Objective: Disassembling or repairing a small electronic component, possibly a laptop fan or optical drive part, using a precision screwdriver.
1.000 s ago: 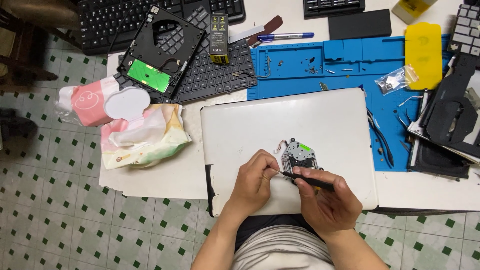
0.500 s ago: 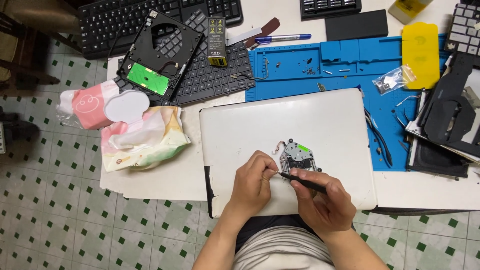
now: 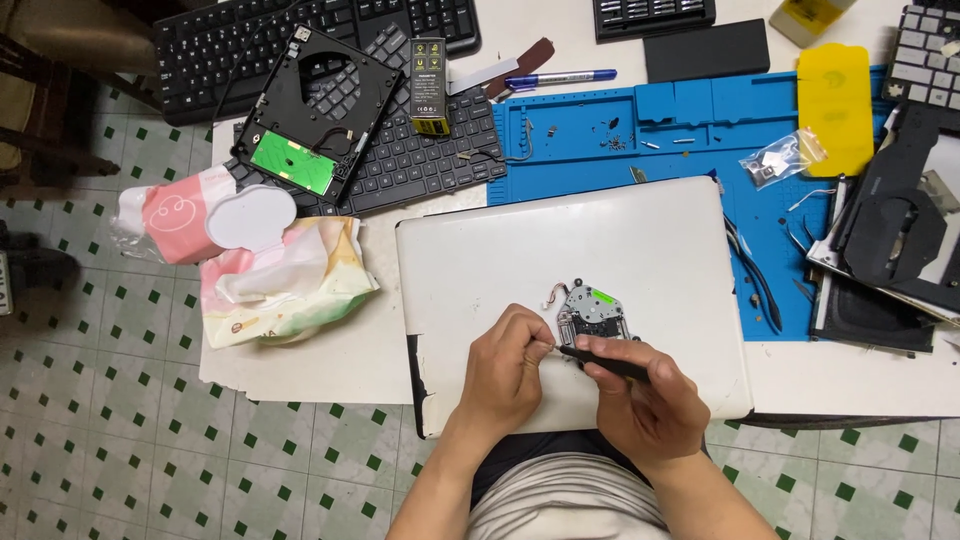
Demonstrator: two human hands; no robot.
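Your right hand (image 3: 645,400) grips a black tool (image 3: 605,362), its tip at the small metal mechanism (image 3: 593,312). Your left hand (image 3: 512,365) pinches beside it, on the white board (image 3: 560,240).

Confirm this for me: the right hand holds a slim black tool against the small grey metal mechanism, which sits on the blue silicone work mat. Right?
Not quite. The head view shows the small grey metal mechanism on the white board, not the blue silicone work mat. The right hand does hold the slim black tool against it.

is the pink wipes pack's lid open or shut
Open: the white lid is flipped up off the pink wipes pack, beside a crumpled wipe packet.
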